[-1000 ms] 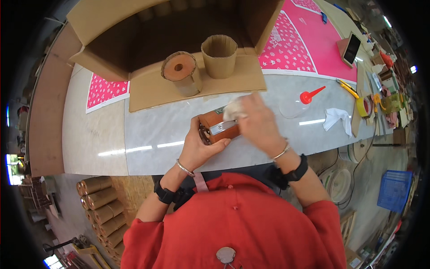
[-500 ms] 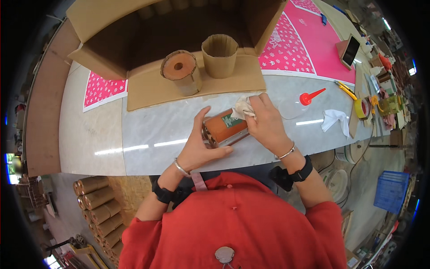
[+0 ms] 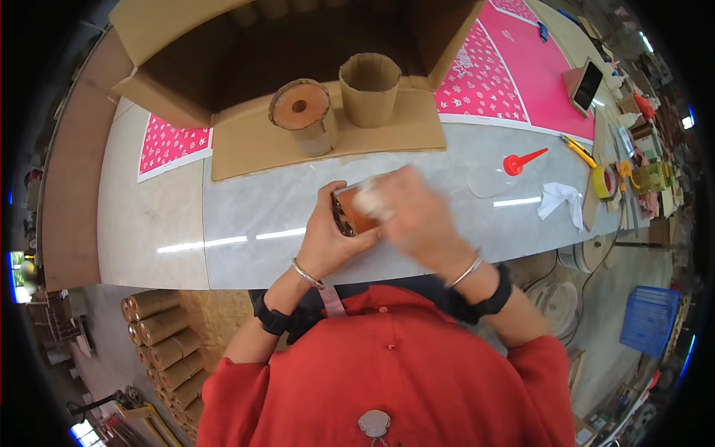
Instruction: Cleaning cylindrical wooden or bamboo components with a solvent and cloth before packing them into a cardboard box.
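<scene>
My left hand (image 3: 325,242) is closed round the end of an orange-brown cylinder (image 3: 360,220) that lies tilted above the near part of the table. Dark metal parts show at that end, beside my fingers. A crumpled white cloth (image 3: 372,200) is bunched in my right hand (image 3: 423,216) and pressed against the cylinder's upper side. Motion smears the right hand and cloth. That hand hides the far end of the cylinder and its green label.
Behind the hands, an open cardboard box (image 3: 320,167) bears a cardboard tube with an orange core (image 3: 305,123) and a hollow cardboard tube (image 3: 370,100). To the right are a red-tipped squeeze bottle (image 3: 491,181), white cloth (image 3: 560,203), yellow cutter (image 3: 578,151), tape roll (image 3: 602,181) and phone (image 3: 586,83).
My right hand has swept the cloth left and nearer along the cylinder, covering the green label seen before. The left hand keeps its grip, with the cylinder shifted slightly.
</scene>
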The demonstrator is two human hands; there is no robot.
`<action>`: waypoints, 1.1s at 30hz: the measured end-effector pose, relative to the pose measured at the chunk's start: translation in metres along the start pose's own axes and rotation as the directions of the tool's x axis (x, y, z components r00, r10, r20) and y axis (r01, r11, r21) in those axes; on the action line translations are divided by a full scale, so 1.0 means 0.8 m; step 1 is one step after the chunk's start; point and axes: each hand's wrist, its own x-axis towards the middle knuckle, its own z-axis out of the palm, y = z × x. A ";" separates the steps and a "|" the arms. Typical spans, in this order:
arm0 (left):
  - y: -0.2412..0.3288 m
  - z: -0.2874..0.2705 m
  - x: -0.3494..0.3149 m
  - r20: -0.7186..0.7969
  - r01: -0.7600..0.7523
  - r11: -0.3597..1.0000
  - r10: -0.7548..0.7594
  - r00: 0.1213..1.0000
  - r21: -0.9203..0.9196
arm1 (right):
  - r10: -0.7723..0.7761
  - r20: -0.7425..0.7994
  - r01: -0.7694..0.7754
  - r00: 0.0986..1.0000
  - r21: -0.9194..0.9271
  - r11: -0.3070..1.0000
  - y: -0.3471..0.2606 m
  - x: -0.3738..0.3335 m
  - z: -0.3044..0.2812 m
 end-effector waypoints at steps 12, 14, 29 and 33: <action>0.024 -0.009 -0.009 0.101 0.009 0.994 0.001 0.995 -0.107 | 0.111 0.031 -0.112 0.993 0.024 0.993 0.064 -0.018 -0.011; 0.024 -0.011 -0.012 0.152 0.219 0.927 -0.180 0.972 -0.305 | 0.161 0.100 -0.165 0.982 0.037 0.986 0.067 -0.031 0.010; 0.028 -0.002 0.001 0.026 -0.201 0.962 0.200 0.979 0.183 | -0.001 -0.078 0.004 0.997 0.048 0.999 0.036 -0.004 -0.011; 0.031 -0.008 0.002 0.109 0.142 0.957 -0.118 0.987 -0.253 | -0.028 -0.030 0.029 0.999 0.018 0.999 0.024 -0.001 -0.015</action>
